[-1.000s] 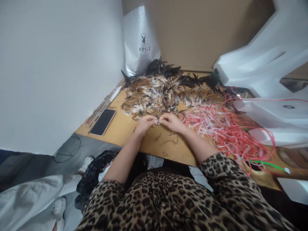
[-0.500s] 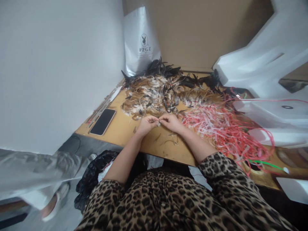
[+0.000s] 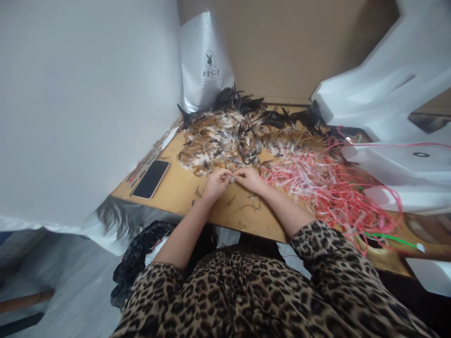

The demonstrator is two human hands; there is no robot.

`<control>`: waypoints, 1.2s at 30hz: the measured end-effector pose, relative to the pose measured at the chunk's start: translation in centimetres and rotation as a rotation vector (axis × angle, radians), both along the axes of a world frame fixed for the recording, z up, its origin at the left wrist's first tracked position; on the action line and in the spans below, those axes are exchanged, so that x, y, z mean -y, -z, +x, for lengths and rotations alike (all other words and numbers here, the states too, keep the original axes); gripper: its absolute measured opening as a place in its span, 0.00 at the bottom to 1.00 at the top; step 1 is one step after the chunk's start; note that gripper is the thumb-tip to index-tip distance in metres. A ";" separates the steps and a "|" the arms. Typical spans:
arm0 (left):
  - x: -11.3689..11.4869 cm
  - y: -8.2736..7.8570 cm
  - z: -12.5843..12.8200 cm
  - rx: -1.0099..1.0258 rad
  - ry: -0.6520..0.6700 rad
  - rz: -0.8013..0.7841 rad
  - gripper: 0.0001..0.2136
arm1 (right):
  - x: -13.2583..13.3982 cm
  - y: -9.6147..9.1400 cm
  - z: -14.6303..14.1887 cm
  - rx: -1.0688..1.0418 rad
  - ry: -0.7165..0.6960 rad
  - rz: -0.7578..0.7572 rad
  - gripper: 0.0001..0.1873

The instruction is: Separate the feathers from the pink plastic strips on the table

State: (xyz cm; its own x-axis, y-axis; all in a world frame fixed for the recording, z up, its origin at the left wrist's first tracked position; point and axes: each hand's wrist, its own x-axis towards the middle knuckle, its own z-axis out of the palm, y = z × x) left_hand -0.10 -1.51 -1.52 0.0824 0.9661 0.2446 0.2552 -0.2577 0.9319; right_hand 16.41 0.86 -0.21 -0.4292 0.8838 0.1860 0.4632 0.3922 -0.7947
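Note:
My left hand point(image 3: 215, 182) and my right hand point(image 3: 251, 179) meet fingertip to fingertip over the wooden table point(image 3: 176, 192), both pinched on a small feather bundle point(image 3: 232, 177) at the near edge of a big pile of brown, white and black feathers point(image 3: 232, 136). What exactly sits between the fingers is too small to make out clearly. A tangle of red and pink strips point(image 3: 327, 188) lies right of my right hand. A few loose feather bits point(image 3: 246, 204) lie under my wrists.
A black phone point(image 3: 151, 179) lies at the table's left, beside thin sticks point(image 3: 151, 152) along the wall. A silver PPGZ bag point(image 3: 206, 61) stands at the back. White foam pieces point(image 3: 387, 108) crowd the right. A white sheet point(image 3: 105, 220) with feathers passes low on the left.
My hands have stayed pinched together in the same spot. At the lower left, a person in white has gone from view and a white sheet with feathers has appeared there.

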 end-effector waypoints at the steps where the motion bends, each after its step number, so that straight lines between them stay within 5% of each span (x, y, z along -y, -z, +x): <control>1: 0.0 0.1 0.0 -0.020 0.004 0.015 0.06 | -0.1 0.1 0.0 -0.018 0.001 -0.031 0.10; 19: -0.2 0.4 -0.3 -0.239 -0.049 0.117 0.05 | -0.3 0.0 0.2 0.006 -0.037 -0.110 0.13; 29: -0.5 1.3 -0.3 -0.126 -0.016 0.039 0.03 | -0.1 -0.1 -0.1 -0.109 -0.055 -0.292 0.10; 36: -0.5 1.4 -0.2 -0.141 -0.019 0.050 0.03 | 0.0 0.1 -0.2 -0.111 -0.049 -0.270 0.05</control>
State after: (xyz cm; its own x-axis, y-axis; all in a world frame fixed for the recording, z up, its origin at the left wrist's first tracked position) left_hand -0.30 -0.96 -2.87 0.1015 0.9547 0.2797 0.3879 -0.2968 0.8726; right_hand 16.22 0.83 -0.29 -0.4626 0.8865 -0.0051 0.3534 0.1791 -0.9182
